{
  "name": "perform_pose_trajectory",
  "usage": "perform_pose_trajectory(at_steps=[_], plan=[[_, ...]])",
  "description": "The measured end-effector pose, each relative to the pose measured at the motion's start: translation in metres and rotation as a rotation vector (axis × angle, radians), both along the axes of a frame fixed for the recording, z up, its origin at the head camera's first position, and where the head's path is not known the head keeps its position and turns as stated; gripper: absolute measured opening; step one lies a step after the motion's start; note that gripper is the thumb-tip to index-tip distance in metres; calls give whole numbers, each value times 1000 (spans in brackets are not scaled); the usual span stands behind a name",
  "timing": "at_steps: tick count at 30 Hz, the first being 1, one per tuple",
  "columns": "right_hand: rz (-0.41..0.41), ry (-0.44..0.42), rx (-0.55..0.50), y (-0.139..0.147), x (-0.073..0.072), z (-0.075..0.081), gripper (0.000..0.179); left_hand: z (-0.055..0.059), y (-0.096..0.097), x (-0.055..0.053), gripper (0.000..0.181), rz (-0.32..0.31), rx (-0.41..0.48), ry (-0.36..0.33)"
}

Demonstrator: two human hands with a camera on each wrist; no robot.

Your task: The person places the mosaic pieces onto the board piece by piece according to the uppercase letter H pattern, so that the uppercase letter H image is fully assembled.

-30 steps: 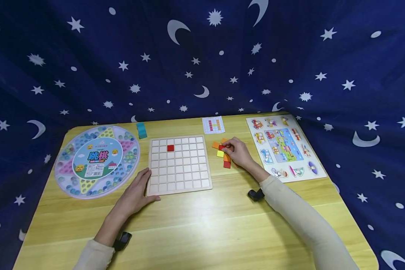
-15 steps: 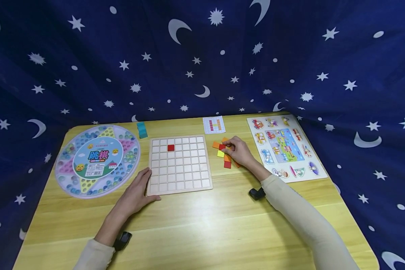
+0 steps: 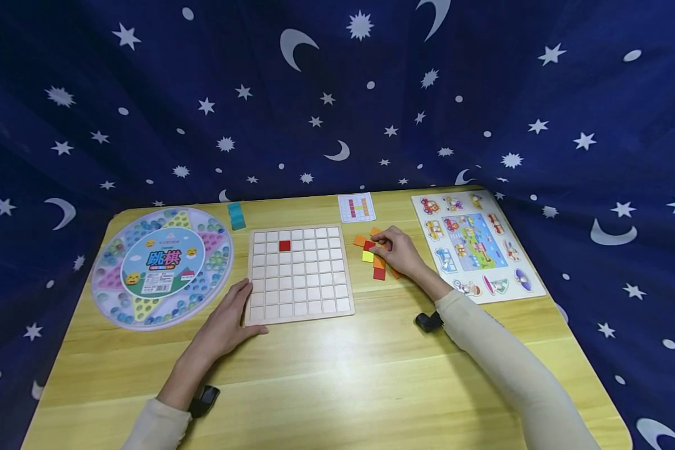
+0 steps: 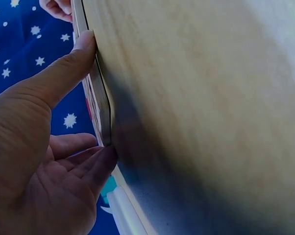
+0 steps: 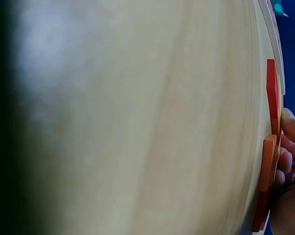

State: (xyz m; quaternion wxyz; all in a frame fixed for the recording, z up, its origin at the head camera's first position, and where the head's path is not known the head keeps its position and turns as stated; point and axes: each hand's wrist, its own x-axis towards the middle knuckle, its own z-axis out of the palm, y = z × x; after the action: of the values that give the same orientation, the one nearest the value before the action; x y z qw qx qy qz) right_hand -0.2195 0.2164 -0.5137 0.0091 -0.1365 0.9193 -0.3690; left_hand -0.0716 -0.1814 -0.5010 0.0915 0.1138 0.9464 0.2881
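A square wooden grid board (image 3: 299, 275) lies mid-table with one red tile (image 3: 284, 245) in an upper cell. My left hand (image 3: 223, 328) spans its near left corner, fingers along the left edge and thumb at the front edge; the left wrist view shows thumb (image 4: 74, 61) and fingertips touching the rim. Right of the board is a loose pile of red, orange and yellow tiles. My right hand (image 3: 398, 252) bends over it and pinches a red tile (image 3: 369, 245) beside a yellow tile (image 3: 367, 256). Its fingers partly hide the pile. In the right wrist view an orange tile (image 5: 268, 159) stands near the fingers.
A pattern card (image 3: 357, 207) lies behind the board. Teal blocks (image 3: 236, 215) sit at the back left. A round marble-game board (image 3: 163, 269) covers the left side, and a picture puzzle board (image 3: 478, 247) the right. A starry curtain (image 3: 337, 100) hangs behind.
My right hand has shifted slightly within the pile, and an orange tile now shows under its near side. My left hand stays at the board's corner.
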Motion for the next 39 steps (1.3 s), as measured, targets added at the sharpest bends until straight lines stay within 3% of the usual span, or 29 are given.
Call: perform_pose_trajectory(at_steps=[14, 25, 39], plan=[[-22, 21, 43, -2, -2, 1, 22, -1, -1, 0, 102, 11, 11, -19], [36, -11, 46, -2, 0, 2, 33, -1, -1, 0, 102, 8, 10, -9], [25, -15, 57, -3, 1, 4, 34, 1, 0, 0, 103, 19, 4, -22]])
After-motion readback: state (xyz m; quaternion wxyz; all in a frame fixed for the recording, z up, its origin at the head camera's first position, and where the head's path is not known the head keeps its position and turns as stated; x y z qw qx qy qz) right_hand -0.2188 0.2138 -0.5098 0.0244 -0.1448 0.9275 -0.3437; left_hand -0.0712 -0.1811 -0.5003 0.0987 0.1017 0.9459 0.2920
